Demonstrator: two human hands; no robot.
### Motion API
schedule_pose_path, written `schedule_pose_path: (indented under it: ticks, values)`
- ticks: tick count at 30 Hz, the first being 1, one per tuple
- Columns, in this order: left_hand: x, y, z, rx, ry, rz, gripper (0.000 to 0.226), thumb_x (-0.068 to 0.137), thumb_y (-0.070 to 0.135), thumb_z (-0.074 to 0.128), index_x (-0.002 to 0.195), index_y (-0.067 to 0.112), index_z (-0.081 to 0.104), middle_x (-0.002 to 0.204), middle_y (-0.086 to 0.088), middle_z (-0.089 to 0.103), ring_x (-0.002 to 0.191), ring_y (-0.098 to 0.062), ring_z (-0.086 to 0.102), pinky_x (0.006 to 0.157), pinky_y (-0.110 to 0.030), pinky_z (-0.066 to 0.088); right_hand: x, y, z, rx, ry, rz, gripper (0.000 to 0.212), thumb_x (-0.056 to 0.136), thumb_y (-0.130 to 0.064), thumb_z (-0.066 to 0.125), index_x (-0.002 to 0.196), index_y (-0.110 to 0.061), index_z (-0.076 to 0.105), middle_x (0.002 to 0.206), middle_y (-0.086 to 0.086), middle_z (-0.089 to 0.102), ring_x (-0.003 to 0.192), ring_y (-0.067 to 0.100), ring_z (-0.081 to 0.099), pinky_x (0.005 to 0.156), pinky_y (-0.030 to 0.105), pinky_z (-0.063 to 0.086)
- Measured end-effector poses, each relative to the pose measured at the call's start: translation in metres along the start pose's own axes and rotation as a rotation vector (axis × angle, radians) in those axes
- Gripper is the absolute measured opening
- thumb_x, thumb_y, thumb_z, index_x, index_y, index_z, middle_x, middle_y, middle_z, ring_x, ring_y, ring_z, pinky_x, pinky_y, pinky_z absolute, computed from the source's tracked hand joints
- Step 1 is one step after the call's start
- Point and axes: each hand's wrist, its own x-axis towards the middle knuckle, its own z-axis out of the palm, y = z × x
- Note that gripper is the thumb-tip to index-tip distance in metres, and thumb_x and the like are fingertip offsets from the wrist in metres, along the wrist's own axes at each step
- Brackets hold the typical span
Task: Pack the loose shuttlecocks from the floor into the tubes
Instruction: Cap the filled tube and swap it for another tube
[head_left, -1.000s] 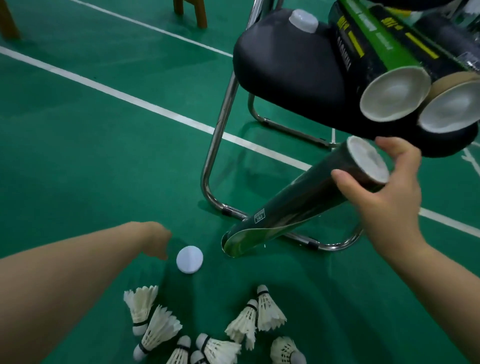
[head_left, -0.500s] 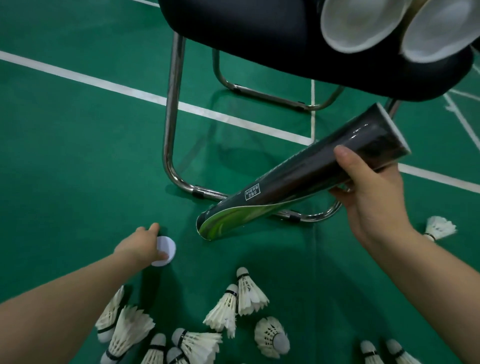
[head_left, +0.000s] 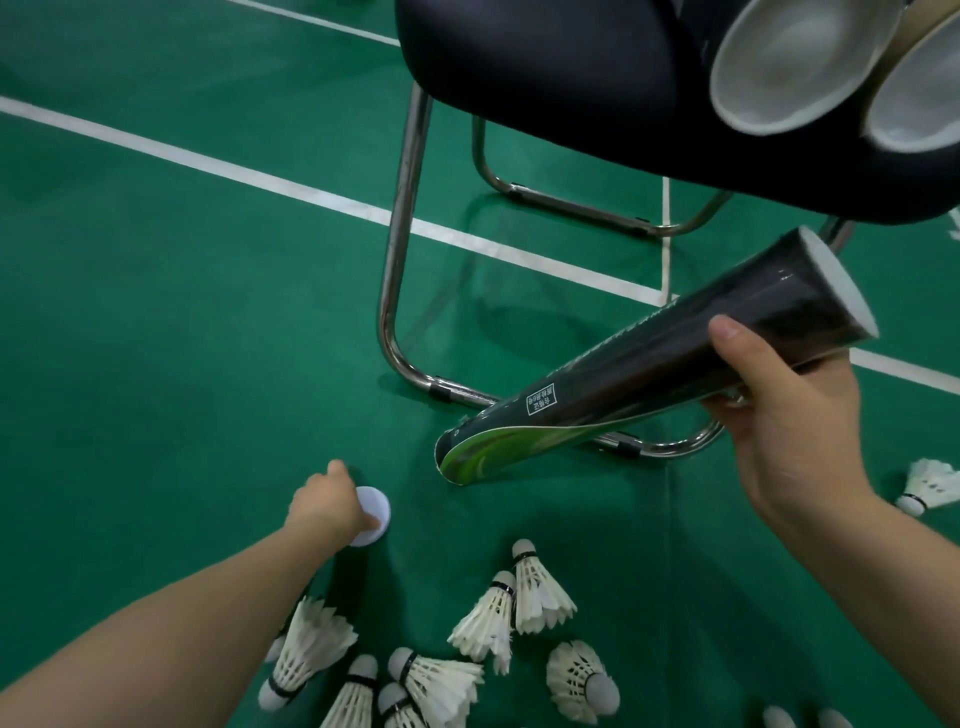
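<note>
- Gripping dark tube (head_left: 649, 371) near capped end with right hand (head_left: 795, 415), centre right.
- Touching white cap (head_left: 375, 512) with left hand (head_left: 327, 506); grip hidden.
- Shuttlecocks (head_left: 540, 592) on floor (head_left: 156, 312), lower centre: featherlight, crushable; pinch by cork (head_left: 523, 547).

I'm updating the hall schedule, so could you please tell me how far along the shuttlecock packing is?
Apparently done: two capped tubes rest on the chair. In hand: right hand grips a dark tube, left hand touches a white cap. Left: many shuttlecocks on the floor.
</note>
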Motion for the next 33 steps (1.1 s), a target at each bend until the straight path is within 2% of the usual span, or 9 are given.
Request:
schedule_pose_path:
  ticks: [4,7,11,16,18,22,24,30,33]
  values:
    - [-0.009,-0.001,0.004,-0.038,0.035,0.026,0.061,0.081,0.035,0.07,0.124,0.008,0.036,0.12,-0.017,0.048,0.105,-0.034,0.053,0.079,-0.037,0.046,-0.005,-0.003,0.004,-0.026,-0.015,-0.019,0.054,0.04,-0.055,0.08,0.085,-0.034,0.059,0.088,-0.018,0.067,0.093,0.006,0.062,0.076,0.031,0.048]
    - [-0.01,-0.004,0.008,-0.052,0.045,0.038,0.057,0.083,0.034,0.067,0.127,0.009,0.04,0.123,-0.018,0.042,0.107,-0.036,0.051,0.089,-0.041,0.048,-0.009,-0.005,0.007,-0.037,-0.016,-0.025,0.051,0.042,-0.054,0.083,0.084,-0.035,0.06,0.089,-0.017,0.067,0.093,0.006,0.062,0.076,0.032,0.047]
    - [-0.011,-0.003,0.011,-0.082,0.078,0.038,0.055,0.083,0.033,0.068,0.125,0.008,0.042,0.123,-0.018,0.04,0.109,-0.036,0.048,0.091,-0.041,0.047,-0.013,-0.006,0.009,-0.023,-0.009,-0.027,0.034,0.065,-0.03,0.079,0.09,-0.03,0.056,0.09,-0.016,0.066,0.091,0.005,0.063,0.074,0.03,0.047]
    - [-0.016,0.003,0.011,-0.131,0.182,0.069,0.034,0.091,0.021,0.057,0.116,0.004,0.042,0.117,-0.021,0.047,0.104,-0.036,0.048,0.084,-0.041,0.044,-0.02,-0.014,0.014,-0.034,0.015,-0.088,0.064,0.041,-0.059,0.083,0.094,-0.031,0.058,0.097,-0.014,0.068,0.101,0.011,0.064,0.092,0.039,0.05]
    - [-0.015,0.008,0.007,-0.307,0.157,0.052,0.026,0.095,0.013,0.046,0.117,-0.001,0.044,0.116,-0.024,0.052,0.099,-0.037,0.052,0.081,-0.041,0.045,-0.022,-0.017,0.016,-0.023,0.001,-0.09,0.064,0.041,-0.06,0.082,0.093,-0.032,0.058,0.095,-0.015,0.068,0.1,0.01,0.063,0.093,0.041,0.05]
    - [-0.02,0.021,-0.014,-1.264,-0.039,-0.174,0.04,0.095,0.005,0.048,0.134,0.001,0.041,0.131,-0.023,0.042,0.112,-0.039,0.047,0.088,-0.049,0.049,-0.029,-0.024,0.021,-0.008,-0.005,-0.08,0.066,0.04,-0.06,0.082,0.094,-0.03,0.057,0.093,-0.016,0.067,0.099,0.01,0.064,0.083,0.037,0.052]
    - [-0.025,0.025,-0.025,-1.544,-0.172,-0.209,0.037,0.096,0.002,0.047,0.132,0.002,0.041,0.126,-0.021,0.046,0.104,-0.033,0.05,0.086,-0.046,0.049,-0.033,-0.03,0.022,0.003,-0.011,-0.08,0.062,0.043,-0.055,0.084,0.093,-0.03,0.057,0.091,-0.016,0.067,0.096,0.008,0.064,0.082,0.037,0.052]
    - [-0.031,0.024,-0.035,-1.687,-0.379,-0.142,0.031,0.099,0.002,0.032,0.125,0.011,0.047,0.121,-0.019,0.054,0.098,-0.035,0.057,0.084,-0.05,0.046,-0.04,-0.046,0.027,-0.035,-0.025,-0.159,0.066,0.041,-0.062,0.081,0.093,-0.027,0.059,0.091,-0.014,0.067,0.096,0.012,0.063,0.086,0.044,0.052]
    - [-0.034,0.023,-0.035,-1.778,-0.42,-0.155,0.025,0.1,0.005,0.033,0.115,0.012,0.052,0.108,-0.018,0.06,0.088,-0.032,0.062,0.068,-0.048,0.054,-0.045,-0.052,0.029,-0.065,-0.042,-0.209,0.065,0.044,-0.061,0.081,0.094,-0.025,0.06,0.092,-0.012,0.067,0.097,0.015,0.064,0.095,0.052,0.048]
